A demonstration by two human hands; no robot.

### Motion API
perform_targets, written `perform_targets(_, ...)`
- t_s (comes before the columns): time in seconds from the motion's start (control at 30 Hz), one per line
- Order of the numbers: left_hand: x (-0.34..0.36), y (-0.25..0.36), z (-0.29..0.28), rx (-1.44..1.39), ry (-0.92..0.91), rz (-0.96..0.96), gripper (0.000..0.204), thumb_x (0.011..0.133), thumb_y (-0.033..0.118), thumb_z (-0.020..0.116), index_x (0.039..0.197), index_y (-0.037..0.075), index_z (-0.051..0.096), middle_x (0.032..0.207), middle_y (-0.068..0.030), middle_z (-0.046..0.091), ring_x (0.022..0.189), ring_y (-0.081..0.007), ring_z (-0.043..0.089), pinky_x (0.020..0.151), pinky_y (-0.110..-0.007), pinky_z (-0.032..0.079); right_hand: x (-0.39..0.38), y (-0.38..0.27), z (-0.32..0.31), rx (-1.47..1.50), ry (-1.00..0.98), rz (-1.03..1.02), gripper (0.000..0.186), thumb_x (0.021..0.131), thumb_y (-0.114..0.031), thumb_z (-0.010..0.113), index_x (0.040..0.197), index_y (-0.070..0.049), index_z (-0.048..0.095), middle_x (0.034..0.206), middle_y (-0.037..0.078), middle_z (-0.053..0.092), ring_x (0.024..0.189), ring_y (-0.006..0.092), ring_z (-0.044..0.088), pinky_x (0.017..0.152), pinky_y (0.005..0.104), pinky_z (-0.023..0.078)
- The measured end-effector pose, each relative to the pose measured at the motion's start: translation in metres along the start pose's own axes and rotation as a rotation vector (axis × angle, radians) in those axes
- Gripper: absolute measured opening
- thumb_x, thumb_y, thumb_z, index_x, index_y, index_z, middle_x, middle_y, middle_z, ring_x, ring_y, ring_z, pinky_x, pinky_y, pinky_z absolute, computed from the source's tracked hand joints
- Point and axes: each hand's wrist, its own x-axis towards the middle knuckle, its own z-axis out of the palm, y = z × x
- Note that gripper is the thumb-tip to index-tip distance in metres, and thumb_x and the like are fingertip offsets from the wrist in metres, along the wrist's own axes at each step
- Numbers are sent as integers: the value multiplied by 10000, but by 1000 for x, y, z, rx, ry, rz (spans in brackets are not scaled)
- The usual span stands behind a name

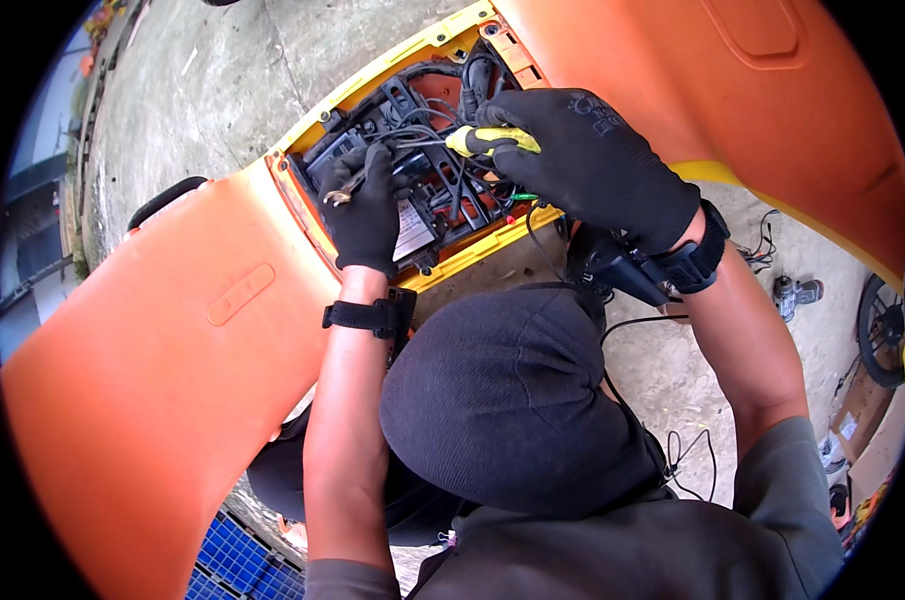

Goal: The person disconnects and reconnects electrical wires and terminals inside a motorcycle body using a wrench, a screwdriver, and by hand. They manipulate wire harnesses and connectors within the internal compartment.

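My left hand (pixel 363 205), in a black glove, is closed around a slim metal piece with a brassy end (pixel 339 198) at the left of an open compartment. My right hand (pixel 598 160), also gloved in black, grips a yellow-handled tool (pixel 493 141) above the compartment's right half. The tool's working end is hard to make out among the wires. Below both hands, the yellow-rimmed compartment (pixel 471 246) of an orange vehicle holds dark cables (pixel 433 130), black brackets and a labelled box (pixel 413 230). A small green connector (pixel 524 197) shows by the near rim.
Orange body panels (pixel 173 370) (pixel 713 90) flank the compartment. A dark knit cap (pixel 503 400) blocks the lower middle. On the concrete floor at right lie a power drill (pixel 795 295) and loose black cables (pixel 763 245), near a wheel (pixel 883 325) and cardboard (pixel 863 415).
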Motion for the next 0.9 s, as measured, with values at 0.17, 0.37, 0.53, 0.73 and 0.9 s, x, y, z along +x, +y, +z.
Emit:
perform_targets(0.17,1,-3,-2,-181,-18,-57,328,1055,284,513,1097,-30,599,867,-141,697,715,-230,721,673,-341,605,9,3,-1,34,25,-46,224,875,-173,706,1039,-33,645,815,185,675,771,340,690,724,426,549)
perform_targets(0.37,1,12,-1,-29,0,-132,242,1035,228,494,1091,8,580,847,-145,694,638,-200,682,571,-319,560,30,-1,-9,55,-4,-43,293,888,-222,715,1049,11,641,902,212,687,805,338,704,744,428,561)
perform_targets(0.53,-4,8,2,-23,53,-85,164,1010,179,528,1044,19,547,826,-142,685,604,-188,663,532,-306,544,44,-21,-29,266,54,27,262,899,-167,685,1063,6,574,840,220,653,787,354,684,707,429,528)
perform_targets(0.73,-7,8,11,-99,80,-81,158,1004,182,520,1018,24,513,791,-132,665,585,-186,654,507,-299,534,56,-25,-23,293,186,126,304,871,-117,715,1086,-13,527,813,257,642,803,435,659,698,461,505)
perform_targets(0.9,-8,3,22,-203,156,-164,173,1002,170,454,960,19,528,784,-125,667,602,-186,669,510,-297,533,68,-21,-12,269,222,125,310,877,-111,708,1110,-11,530,808,287,636,805,455,657,690,480,502)
